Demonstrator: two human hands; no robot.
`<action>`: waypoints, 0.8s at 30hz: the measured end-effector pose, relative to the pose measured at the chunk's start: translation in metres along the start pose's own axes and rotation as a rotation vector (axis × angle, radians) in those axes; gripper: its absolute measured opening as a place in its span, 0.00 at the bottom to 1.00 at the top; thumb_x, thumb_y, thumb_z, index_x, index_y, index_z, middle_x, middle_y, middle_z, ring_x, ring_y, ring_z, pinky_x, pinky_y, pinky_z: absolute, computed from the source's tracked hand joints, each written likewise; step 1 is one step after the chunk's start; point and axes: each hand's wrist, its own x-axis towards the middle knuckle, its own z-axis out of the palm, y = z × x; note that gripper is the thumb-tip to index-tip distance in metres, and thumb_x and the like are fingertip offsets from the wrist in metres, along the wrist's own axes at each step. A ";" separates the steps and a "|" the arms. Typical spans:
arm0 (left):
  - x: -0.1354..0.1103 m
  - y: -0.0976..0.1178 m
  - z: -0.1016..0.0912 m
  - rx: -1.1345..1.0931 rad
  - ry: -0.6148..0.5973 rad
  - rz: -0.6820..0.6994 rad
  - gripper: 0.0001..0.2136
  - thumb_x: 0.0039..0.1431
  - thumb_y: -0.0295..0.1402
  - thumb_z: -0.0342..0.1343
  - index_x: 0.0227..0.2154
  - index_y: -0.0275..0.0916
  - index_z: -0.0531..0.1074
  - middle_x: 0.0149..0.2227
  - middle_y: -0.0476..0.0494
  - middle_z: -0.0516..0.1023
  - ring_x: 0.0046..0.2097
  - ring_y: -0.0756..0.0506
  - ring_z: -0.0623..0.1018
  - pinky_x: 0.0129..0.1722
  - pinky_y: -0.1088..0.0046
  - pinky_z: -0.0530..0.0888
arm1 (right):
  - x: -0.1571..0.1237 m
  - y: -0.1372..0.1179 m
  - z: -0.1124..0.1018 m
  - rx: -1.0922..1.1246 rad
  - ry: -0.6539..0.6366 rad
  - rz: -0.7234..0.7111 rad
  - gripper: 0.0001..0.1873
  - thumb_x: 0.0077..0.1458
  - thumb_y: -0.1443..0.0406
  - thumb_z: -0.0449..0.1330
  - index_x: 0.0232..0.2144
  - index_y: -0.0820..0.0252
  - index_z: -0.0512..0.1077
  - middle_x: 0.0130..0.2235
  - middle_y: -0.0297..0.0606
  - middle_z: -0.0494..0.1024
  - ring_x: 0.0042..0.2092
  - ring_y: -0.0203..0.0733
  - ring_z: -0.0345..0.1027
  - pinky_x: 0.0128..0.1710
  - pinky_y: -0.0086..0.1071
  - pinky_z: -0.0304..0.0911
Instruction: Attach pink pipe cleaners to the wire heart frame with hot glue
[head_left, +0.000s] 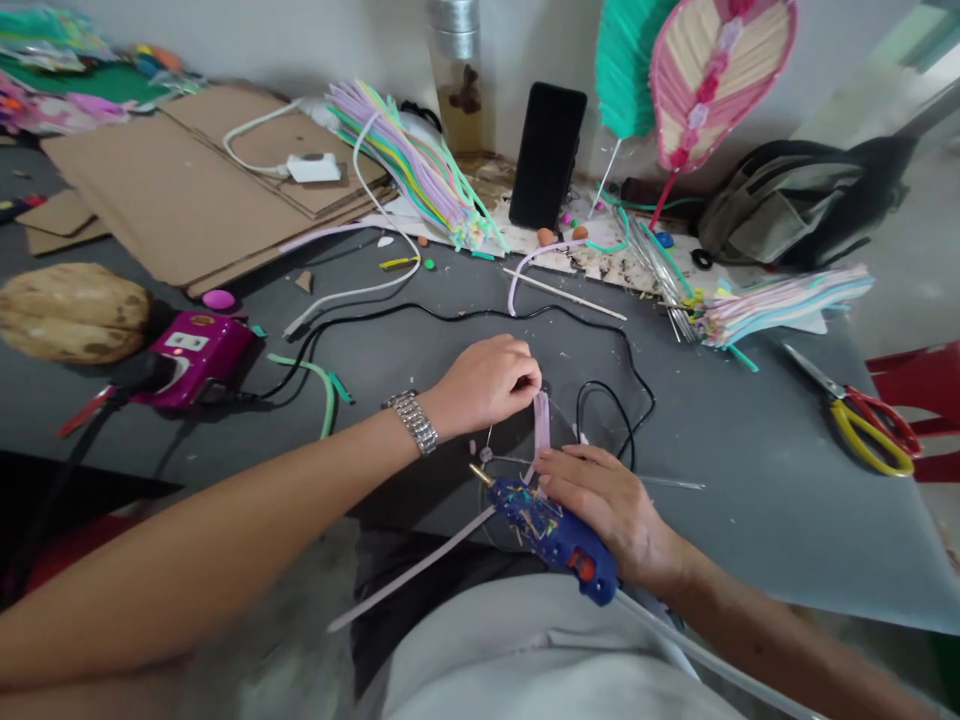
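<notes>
My left hand (487,385), with a metal watch on the wrist, is closed at the upper end of some pale purple pipe cleaners (543,425). My right hand (611,505) lies beside their lower end, its fingertips touching them. A blue glue gun (551,535), flecked with coloured bits, sits against the thumb side of that hand, its nozzle pointing up and left. The thumb and grip are hidden behind it. A clear glue stick trails from its rear. One long pale pipe cleaner (412,572) hangs past the table edge, and a thin wire frame partly shows beneath the hands.
A magenta power socket (199,355) stands left, its black cable (450,316) crossing the table. Cardboard sheets (150,190), pipe cleaner bundles (420,170) and a phone (547,155) are behind. Scissors (855,410) lie right, near a bag (787,200) and leaf-shaped pieces (720,80).
</notes>
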 end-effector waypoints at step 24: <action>0.001 0.000 -0.008 -0.558 -0.031 -0.159 0.04 0.56 0.30 0.60 0.29 0.38 0.78 0.31 0.45 0.85 0.32 0.48 0.81 0.35 0.72 0.73 | -0.012 0.005 0.004 0.120 0.006 0.074 0.18 0.66 0.65 0.55 0.57 0.58 0.65 0.52 0.50 0.81 0.58 0.49 0.74 0.61 0.53 0.61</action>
